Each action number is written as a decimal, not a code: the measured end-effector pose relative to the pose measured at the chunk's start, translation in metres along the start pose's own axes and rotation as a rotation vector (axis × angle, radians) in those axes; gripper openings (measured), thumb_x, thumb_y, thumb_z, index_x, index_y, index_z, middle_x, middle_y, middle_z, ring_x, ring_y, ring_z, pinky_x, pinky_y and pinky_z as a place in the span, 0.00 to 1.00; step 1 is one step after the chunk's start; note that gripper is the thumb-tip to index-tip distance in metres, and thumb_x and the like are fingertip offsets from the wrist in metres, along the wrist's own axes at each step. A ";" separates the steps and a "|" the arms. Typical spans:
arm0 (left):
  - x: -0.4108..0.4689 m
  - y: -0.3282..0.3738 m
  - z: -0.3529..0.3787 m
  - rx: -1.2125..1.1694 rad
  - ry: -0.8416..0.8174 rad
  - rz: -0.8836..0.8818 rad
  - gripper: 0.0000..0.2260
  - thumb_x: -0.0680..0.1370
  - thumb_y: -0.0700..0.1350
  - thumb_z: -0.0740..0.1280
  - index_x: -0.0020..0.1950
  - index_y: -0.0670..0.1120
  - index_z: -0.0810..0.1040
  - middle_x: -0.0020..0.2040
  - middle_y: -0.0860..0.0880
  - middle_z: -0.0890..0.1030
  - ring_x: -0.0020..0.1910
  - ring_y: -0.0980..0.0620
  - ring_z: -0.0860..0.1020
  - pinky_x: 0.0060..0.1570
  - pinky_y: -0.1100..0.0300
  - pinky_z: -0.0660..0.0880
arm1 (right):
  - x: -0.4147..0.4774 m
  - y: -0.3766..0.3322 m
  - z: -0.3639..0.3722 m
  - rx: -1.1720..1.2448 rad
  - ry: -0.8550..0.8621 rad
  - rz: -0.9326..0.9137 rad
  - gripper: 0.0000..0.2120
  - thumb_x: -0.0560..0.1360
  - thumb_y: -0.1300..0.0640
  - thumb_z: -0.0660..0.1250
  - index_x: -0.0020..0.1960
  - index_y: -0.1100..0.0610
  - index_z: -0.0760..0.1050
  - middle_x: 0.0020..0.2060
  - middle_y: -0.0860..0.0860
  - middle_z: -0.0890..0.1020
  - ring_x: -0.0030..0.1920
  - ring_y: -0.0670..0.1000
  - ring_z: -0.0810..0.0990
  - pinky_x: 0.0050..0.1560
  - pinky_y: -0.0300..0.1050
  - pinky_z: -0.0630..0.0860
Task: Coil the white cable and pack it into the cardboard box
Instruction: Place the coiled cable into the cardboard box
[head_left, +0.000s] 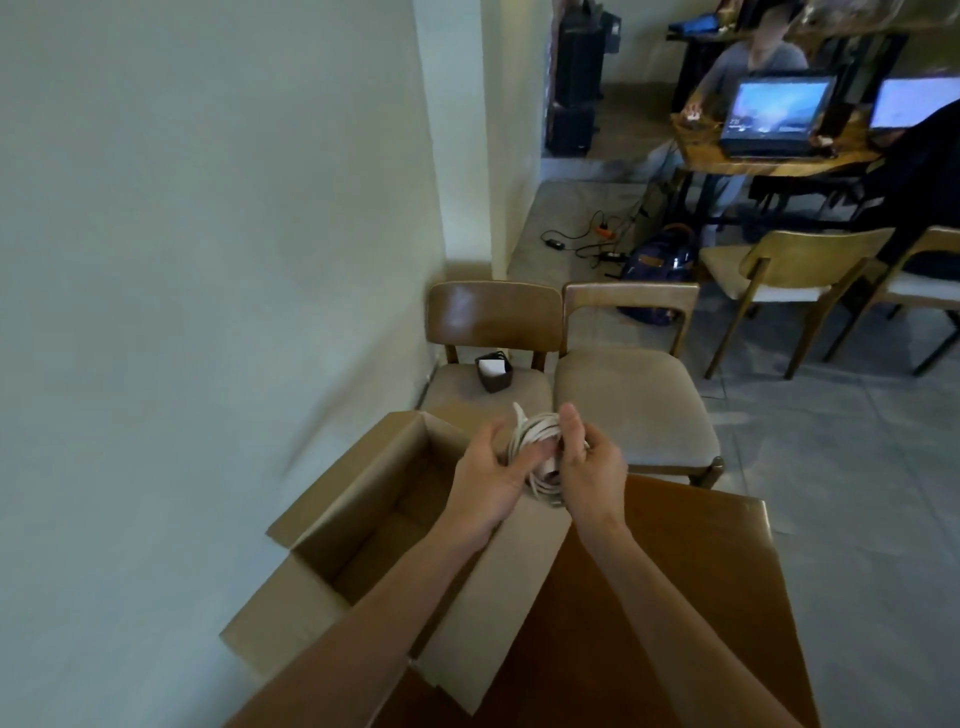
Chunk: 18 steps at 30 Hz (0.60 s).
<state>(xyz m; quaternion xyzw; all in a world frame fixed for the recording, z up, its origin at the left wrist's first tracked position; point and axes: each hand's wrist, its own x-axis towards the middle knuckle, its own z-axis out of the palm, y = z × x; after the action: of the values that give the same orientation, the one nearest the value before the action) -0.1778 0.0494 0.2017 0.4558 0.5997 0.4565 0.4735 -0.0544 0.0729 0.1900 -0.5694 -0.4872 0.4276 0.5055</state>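
The white cable is a tight coil of several loops, held up between both hands above the far right corner of the open cardboard box. My left hand cups the coil from the left and below. My right hand grips it from the right, thumb up over the loops. One cable end sticks up at the top of the coil. The box sits on the brown table with its flaps spread; its inside looks bare where visible.
Two wooden chairs stand beyond the table; the left one carries a small dark holder. A pale wall runs along the left. Far right, a person sits at a desk with laptops; more chairs, a bag and floor cables lie there.
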 end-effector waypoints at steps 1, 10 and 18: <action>-0.001 -0.002 -0.004 -0.041 0.044 -0.019 0.31 0.65 0.70 0.74 0.65 0.62 0.72 0.53 0.60 0.83 0.51 0.60 0.84 0.53 0.56 0.83 | -0.001 0.002 0.006 0.035 -0.001 0.018 0.25 0.80 0.34 0.59 0.44 0.53 0.82 0.36 0.46 0.86 0.34 0.43 0.84 0.31 0.32 0.76; -0.019 -0.025 -0.030 -0.090 0.180 -0.021 0.11 0.81 0.53 0.68 0.62 0.54 0.81 0.54 0.58 0.86 0.54 0.59 0.84 0.59 0.53 0.80 | -0.021 0.020 0.052 0.166 -0.158 0.093 0.21 0.85 0.40 0.53 0.54 0.50 0.80 0.43 0.48 0.87 0.41 0.46 0.86 0.40 0.39 0.81; -0.037 -0.045 -0.080 -0.282 0.253 -0.155 0.09 0.84 0.49 0.63 0.60 0.52 0.81 0.54 0.53 0.87 0.54 0.53 0.85 0.54 0.54 0.82 | -0.039 0.033 0.107 0.098 -0.291 0.007 0.21 0.83 0.39 0.52 0.51 0.51 0.78 0.41 0.50 0.84 0.38 0.49 0.83 0.37 0.35 0.79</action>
<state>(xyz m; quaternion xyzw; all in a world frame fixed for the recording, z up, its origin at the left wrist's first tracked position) -0.2567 -0.0033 0.1740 0.2764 0.6179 0.5518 0.4871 -0.1613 0.0506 0.1437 -0.4780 -0.5318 0.5306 0.4552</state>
